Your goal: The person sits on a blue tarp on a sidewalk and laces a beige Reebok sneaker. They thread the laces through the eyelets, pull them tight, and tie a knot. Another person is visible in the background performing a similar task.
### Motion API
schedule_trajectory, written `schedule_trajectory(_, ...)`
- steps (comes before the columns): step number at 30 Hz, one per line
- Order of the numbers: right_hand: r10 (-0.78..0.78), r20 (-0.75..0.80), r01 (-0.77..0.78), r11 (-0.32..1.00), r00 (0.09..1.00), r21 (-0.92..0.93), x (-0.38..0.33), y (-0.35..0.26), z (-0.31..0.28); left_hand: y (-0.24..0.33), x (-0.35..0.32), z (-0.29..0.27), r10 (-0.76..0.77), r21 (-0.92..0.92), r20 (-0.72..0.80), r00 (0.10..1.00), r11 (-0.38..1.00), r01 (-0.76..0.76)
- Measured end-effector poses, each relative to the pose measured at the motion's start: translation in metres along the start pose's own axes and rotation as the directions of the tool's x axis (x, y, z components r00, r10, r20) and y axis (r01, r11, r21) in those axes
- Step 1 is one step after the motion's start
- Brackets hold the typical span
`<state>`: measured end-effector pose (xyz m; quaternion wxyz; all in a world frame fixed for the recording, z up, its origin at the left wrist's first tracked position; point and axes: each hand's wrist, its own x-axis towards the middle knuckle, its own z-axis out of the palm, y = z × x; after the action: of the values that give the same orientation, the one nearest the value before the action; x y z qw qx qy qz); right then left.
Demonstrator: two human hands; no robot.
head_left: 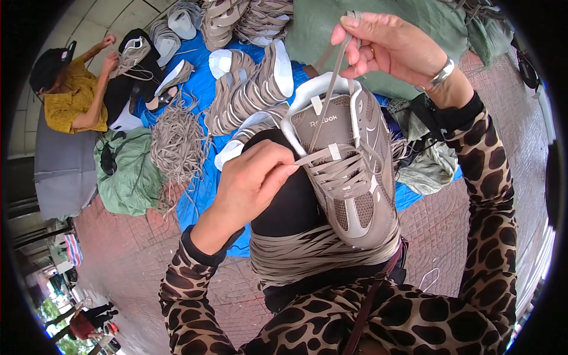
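A grey-brown sneaker [355, 183] with a white collar rests on my lap, toe toward me. My left hand [251, 180] pinches a flat beige lace [331, 157] at the sneaker's left eyelets. My right hand [387, 44], with a silver bracelet at the wrist, is raised above the shoe's heel and pulls the lace's end [334, 80] up taut. A bundle of loose laces [307, 254] lies draped over my lap under the shoe.
Rows of matching sneakers [248, 89] lie on a blue tarp [204, 177]. A heap of laces [177, 142] sits to the left. A seated person in a yellow top [74, 94] handles another shoe [133, 53]. Green sacks [127, 177] rest on the red paving.
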<state>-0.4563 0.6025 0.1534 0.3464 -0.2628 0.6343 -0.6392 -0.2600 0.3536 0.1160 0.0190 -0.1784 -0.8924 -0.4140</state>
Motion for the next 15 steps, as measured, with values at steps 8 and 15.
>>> schedule_trajectory(8, -0.028, 0.01, 0.028, 0.999, 1.0, 0.027, 0.003, 0.002, 0.006, 0.027, 0.032, 0.017, 0.23, 0.191, -0.081, 0.97, 0.959, -0.212)
schedule_trajectory(15, -0.054, -0.003, 0.054, 0.999, 0.999, -0.005, -0.001, -0.001, 0.005, 0.049, 0.062, 0.04, 0.39, 0.398, 0.114, 0.914, 0.825, -0.402)
